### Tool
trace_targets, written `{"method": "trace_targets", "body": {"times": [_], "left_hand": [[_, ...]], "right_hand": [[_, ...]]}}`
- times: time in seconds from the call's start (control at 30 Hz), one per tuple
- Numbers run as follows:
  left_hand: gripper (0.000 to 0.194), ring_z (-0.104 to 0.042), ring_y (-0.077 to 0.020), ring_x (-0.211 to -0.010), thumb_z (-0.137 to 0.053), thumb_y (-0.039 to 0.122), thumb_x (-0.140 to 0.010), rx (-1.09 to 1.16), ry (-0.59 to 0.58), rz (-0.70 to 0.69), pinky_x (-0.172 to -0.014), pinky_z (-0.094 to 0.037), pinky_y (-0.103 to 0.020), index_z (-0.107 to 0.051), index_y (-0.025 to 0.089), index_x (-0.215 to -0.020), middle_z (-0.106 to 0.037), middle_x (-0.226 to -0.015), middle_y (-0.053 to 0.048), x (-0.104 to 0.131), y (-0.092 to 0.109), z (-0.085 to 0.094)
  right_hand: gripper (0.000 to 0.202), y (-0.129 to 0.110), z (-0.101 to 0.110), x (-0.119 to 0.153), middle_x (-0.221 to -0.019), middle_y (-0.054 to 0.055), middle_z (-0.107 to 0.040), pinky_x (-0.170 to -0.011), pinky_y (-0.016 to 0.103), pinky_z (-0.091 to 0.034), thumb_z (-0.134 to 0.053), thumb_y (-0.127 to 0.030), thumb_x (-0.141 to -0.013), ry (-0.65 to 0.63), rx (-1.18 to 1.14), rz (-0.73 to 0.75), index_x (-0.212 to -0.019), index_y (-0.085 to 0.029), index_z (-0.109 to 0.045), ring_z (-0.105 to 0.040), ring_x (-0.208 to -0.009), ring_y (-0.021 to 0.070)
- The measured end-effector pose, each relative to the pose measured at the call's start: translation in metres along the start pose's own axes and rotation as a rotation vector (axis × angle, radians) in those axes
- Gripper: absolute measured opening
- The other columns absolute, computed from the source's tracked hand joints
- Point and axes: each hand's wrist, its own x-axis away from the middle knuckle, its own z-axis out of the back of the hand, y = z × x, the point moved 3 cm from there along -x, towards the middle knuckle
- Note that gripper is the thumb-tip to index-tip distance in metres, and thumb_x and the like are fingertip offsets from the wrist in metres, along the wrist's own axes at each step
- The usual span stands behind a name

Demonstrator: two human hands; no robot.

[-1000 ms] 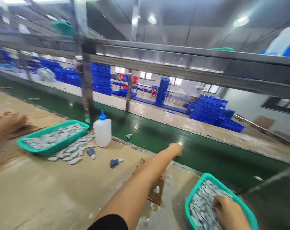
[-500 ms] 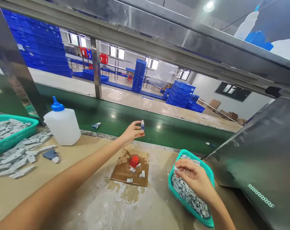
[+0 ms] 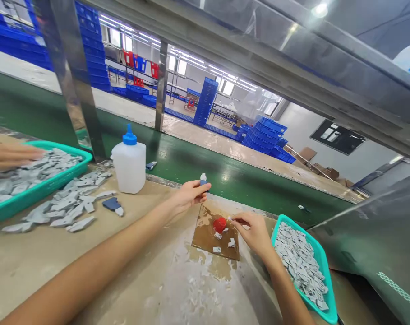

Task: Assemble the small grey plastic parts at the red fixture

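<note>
Above the far edge of a wet brown board (image 3: 205, 235), my left hand (image 3: 190, 195) grips a small blue piece with a white tip (image 3: 203, 179), held upright. My right hand (image 3: 254, 231) pinches a small white piece (image 3: 229, 218) just right of a red round object (image 3: 220, 224) on the board. Several small white pieces lie on the board near the red object. To the right, a green basket (image 3: 321, 257) holds many small grey-white pieces.
A white bottle with a blue cap (image 3: 129, 167) stands at the left, near loose grey pieces (image 3: 78, 205) and a blue piece (image 3: 112, 205). Another person's hand (image 3: 13, 155) is over the left green basket (image 3: 81, 166). A green belt (image 3: 245, 185) runs behind.
My right hand has moved from the right basket to beside the red object, carrying a small white piece. The view has shifted left, and another person's hand has appeared over the left basket.
</note>
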Motion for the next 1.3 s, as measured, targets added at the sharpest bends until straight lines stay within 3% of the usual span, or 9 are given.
{"method": "trace_targets", "body": {"times": [0.27,0.47,0.7,0.83,1.07,1.13,1.23,1.3], "left_hand": [[0.01,-0.053,-0.004,-0.053,-0.064,0.017,-0.067,0.071,0.069,-0.015,-0.063,-0.049,-0.021,-0.056,0.012,-0.068,-0.053,-0.064,0.001,-0.002,-0.008,0.004],[0.006,-0.055,-0.0057,-0.059,-0.062,0.014,-0.068,0.059,0.039,-0.031,-0.073,-0.048,-0.024,-0.059,0.012,-0.073,-0.056,-0.068,0.0,-0.005,-0.008,0.008],[0.017,-0.059,-0.0111,-0.069,-0.066,0.011,-0.061,-0.049,0.015,0.075,-0.078,-0.044,-0.029,-0.061,0.013,-0.077,-0.062,-0.074,-0.003,0.003,-0.012,0.001],[0.021,-0.056,-0.008,-0.068,-0.07,0.009,-0.054,-0.106,0.031,0.015,-0.076,-0.041,-0.024,-0.062,0.013,-0.072,-0.061,-0.07,-0.001,0.007,-0.009,-0.003],[0.025,-0.054,-0.0098,-0.064,-0.073,0.016,-0.049,-0.286,-0.061,-0.039,-0.066,-0.04,-0.023,-0.063,0.014,-0.072,-0.062,-0.068,-0.002,0.017,-0.004,-0.014],[0.023,-0.056,-0.0115,-0.068,-0.071,0.017,-0.051,-0.357,-0.105,-0.058,-0.067,-0.041,-0.024,-0.064,0.013,-0.073,-0.063,-0.072,-0.004,0.021,-0.005,-0.019],[0.022,-0.057,-0.014,-0.073,-0.07,0.02,-0.055,-0.458,-0.183,-0.075,-0.071,-0.042,-0.026,-0.064,0.013,-0.075,-0.065,-0.077,-0.005,0.025,-0.007,-0.026],[0.023,-0.057,-0.0147,-0.075,-0.069,0.021,-0.055,-0.498,-0.213,-0.079,-0.073,-0.042,-0.027,-0.064,0.014,-0.077,-0.065,-0.079,-0.005,0.028,-0.009,-0.03]], "right_hand": [[0.016,0.003,-0.015,0.006,-0.07,0.004,-0.066,-0.057,0.027,-0.048,-0.049,-0.017,-0.075,-0.031,0.08,0.066,-0.069,-0.017,-0.064,-0.06,-0.062,0.0162],[0.021,-0.002,-0.015,0.007,-0.067,0.004,-0.065,-0.055,0.024,-0.047,-0.044,-0.015,-0.079,0.006,0.144,0.192,-0.069,-0.018,-0.062,-0.059,-0.061,0.0152],[0.021,-0.012,-0.01,0.008,-0.068,0.004,-0.064,-0.056,0.024,-0.047,-0.041,-0.017,-0.081,0.112,0.159,0.265,-0.073,-0.017,-0.061,-0.058,-0.061,0.0147],[0.023,-0.012,-0.009,0.008,-0.068,0.005,-0.064,-0.056,0.027,-0.047,-0.04,-0.02,-0.081,0.089,0.14,0.232,-0.072,-0.019,-0.062,-0.058,-0.061,0.0162],[0.022,-0.012,-0.006,0.007,-0.065,0.004,-0.064,-0.054,0.028,-0.047,-0.044,-0.018,-0.077,0.053,0.047,0.103,-0.066,-0.02,-0.063,-0.059,-0.06,0.0174],[0.019,-0.014,-0.002,0.007,-0.067,0.005,-0.065,-0.057,0.029,-0.048,-0.047,-0.019,-0.076,0.139,-0.01,0.04,-0.065,-0.019,-0.063,-0.059,-0.063,0.0176],[0.014,-0.016,0.003,0.008,-0.078,0.006,-0.066,-0.064,0.029,-0.05,-0.051,-0.024,-0.075,0.303,-0.208,-0.067,-0.079,-0.018,-0.063,-0.061,-0.071,0.0174],[0.016,-0.018,0.003,0.008,-0.08,0.006,-0.066,-0.065,0.028,-0.051,-0.053,-0.025,-0.074,0.317,-0.324,-0.091,-0.085,-0.018,-0.063,-0.061,-0.073,0.0169]]}}
